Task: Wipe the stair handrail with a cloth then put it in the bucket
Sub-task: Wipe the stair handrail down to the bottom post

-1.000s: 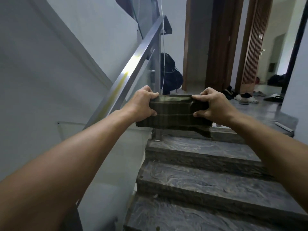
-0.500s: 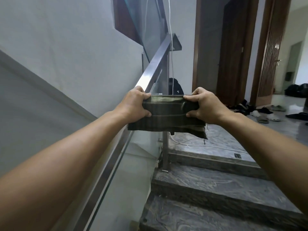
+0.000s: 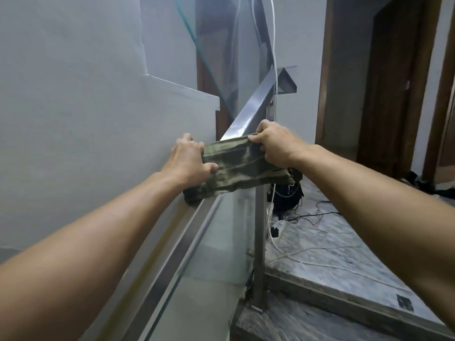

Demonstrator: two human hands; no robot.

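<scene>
Two hands [image 3: 189,161] [image 3: 275,146], cloth [image 3: 241,166] over handrail [image 3: 251,112]

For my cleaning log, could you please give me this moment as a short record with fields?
setting: stairs beside a metal handrail with a glass panel under it
cloth: green, folded, stretched across the rail
left hand: grips the cloth's left end
right hand: grips its right end
bucket: not in view
floor: loose cables on the landing
</scene>
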